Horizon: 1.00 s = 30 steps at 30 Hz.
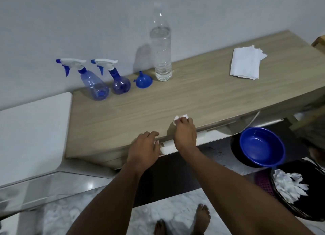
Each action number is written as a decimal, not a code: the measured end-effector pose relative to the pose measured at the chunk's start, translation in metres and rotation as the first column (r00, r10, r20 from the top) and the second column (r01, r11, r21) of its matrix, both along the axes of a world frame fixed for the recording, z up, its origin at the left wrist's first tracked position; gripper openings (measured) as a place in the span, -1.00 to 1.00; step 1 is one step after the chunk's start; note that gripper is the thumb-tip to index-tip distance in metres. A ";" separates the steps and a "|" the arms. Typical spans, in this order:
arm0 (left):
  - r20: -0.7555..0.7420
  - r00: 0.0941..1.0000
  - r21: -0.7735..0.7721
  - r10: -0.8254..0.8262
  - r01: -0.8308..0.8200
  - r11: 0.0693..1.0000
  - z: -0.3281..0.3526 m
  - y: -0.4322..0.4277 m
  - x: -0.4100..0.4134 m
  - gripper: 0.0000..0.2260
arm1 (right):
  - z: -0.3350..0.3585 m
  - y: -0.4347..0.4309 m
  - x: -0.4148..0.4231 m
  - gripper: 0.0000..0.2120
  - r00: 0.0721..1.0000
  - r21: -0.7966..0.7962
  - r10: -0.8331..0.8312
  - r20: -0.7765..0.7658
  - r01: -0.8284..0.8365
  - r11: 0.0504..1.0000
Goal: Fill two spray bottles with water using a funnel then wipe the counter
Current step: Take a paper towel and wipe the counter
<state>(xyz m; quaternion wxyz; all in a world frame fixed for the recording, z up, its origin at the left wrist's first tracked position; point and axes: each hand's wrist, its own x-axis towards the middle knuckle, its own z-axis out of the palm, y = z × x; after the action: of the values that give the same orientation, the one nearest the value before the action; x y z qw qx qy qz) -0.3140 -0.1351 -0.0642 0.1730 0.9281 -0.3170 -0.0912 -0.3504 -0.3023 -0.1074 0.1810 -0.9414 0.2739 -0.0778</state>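
Two blue spray bottles with white trigger heads stand capped at the back left of the wooden counter (123, 115): the left bottle (91, 83) and the right bottle (119, 81). A blue funnel (143, 81) lies mouth-down beside them, next to a tall clear water bottle (161, 53), uncapped and mostly full. My right hand (184, 131) grips a crumpled white tissue (180, 117) against the counter near its front edge. My left hand (144, 146) rests on the front edge with fingers curled over it.
A stack of white tissues (246, 62) lies at the counter's back right. A blue basin (262, 145) sits low on the right, above a dark bin (299, 208) holding used tissues (288, 183). A white appliance (33, 129) adjoins the counter's left side.
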 end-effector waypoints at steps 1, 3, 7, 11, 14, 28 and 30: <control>0.004 1.000 0.005 0.005 -0.005 1.000 0.002 0.011 0.002 -0.68 | 0.005 0.012 0.005 -0.59 0.999 0.037 0.036 0.011 -0.037 0.999; 0.007 1.000 0.012 0.013 -0.013 1.000 0.007 0.035 0.006 -0.67 | 0.017 0.041 0.015 -0.71 0.997 0.281 0.030 0.066 -0.047 0.959; -0.008 0.999 0.010 0.044 -0.044 0.999 0.023 0.089 0.021 -0.68 | 0.040 0.083 0.045 -0.85 0.947 0.941 -0.321 0.015 0.096 0.325; -0.042 0.989 -0.010 0.143 -0.143 0.990 0.039 0.132 0.042 -0.69 | 0.071 0.079 0.046 -0.83 0.961 0.992 -0.256 -0.110 0.089 -0.090; -0.236 0.946 -0.069 0.221 -0.243 0.967 0.049 0.135 0.051 -0.72 | 0.095 0.064 0.033 -0.73 0.974 0.970 -0.131 -0.186 0.161 -0.184; -0.511 0.845 -0.248 -0.156 0.029 0.968 0.116 -0.067 0.002 -0.81 | 0.205 -0.086 -0.103 -0.68 0.948 0.652 -0.243 -0.206 0.318 0.688; -0.507 0.841 -0.238 -0.190 0.076 0.968 0.122 -0.102 -0.013 -0.81 | 0.212 -0.113 -0.130 -0.64 0.938 0.712 -0.298 -0.174 0.329 0.620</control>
<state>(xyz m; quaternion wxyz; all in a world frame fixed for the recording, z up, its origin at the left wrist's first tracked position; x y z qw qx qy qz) -0.3269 -0.2367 0.0581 0.3426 0.8198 -0.3293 -0.3195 -0.4806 -0.4149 0.1048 0.5199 -0.7286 0.4452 0.0261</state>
